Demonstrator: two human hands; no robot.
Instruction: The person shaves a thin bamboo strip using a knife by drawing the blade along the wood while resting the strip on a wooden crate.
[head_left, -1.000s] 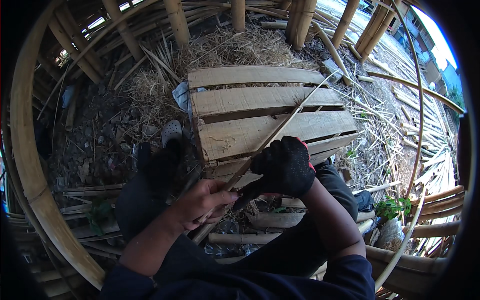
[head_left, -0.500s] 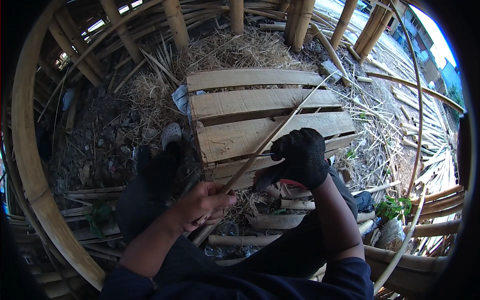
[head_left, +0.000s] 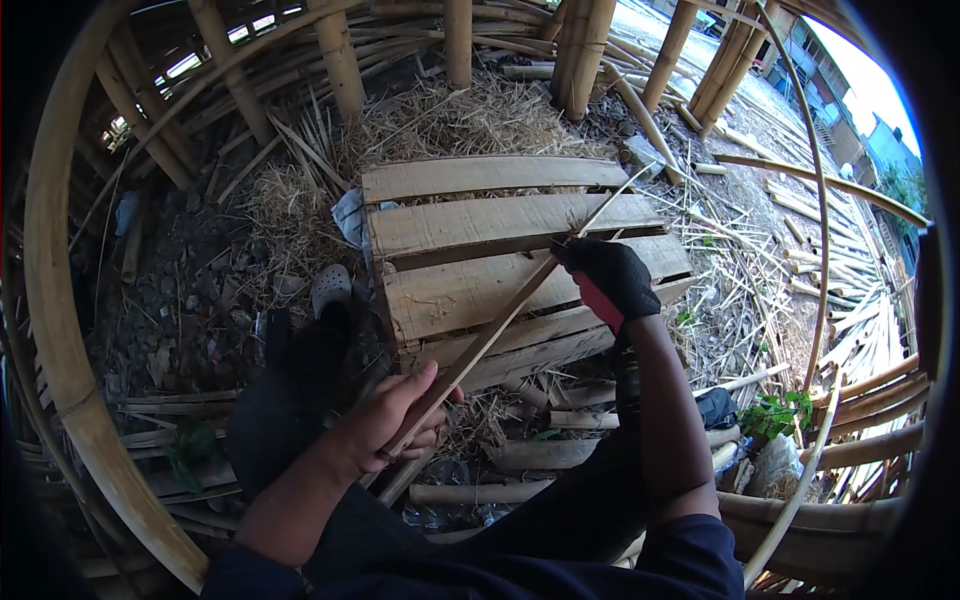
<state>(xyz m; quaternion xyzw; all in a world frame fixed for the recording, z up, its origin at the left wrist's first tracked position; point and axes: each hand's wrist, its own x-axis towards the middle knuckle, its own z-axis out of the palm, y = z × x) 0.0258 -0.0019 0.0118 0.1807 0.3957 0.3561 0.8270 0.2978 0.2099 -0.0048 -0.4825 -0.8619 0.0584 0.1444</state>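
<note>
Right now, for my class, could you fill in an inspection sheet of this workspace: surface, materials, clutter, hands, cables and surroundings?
Surface: slatted wooden platform, gaps between boards.
Materials: long bamboo strip, slanting over the platform.
Clutter: straw and bamboo pieces on the ground.
Hands: bare left hand holds the strip's near end; gloved right hand is at the strip farther out, its grip hidden.
Cables: nothing seen.
Surroundings: upright bamboo posts beyond the platform.

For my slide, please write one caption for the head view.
Bare left hand holding a thin strip over wooden slats, black-gloved right hand farther along its length.
</note>
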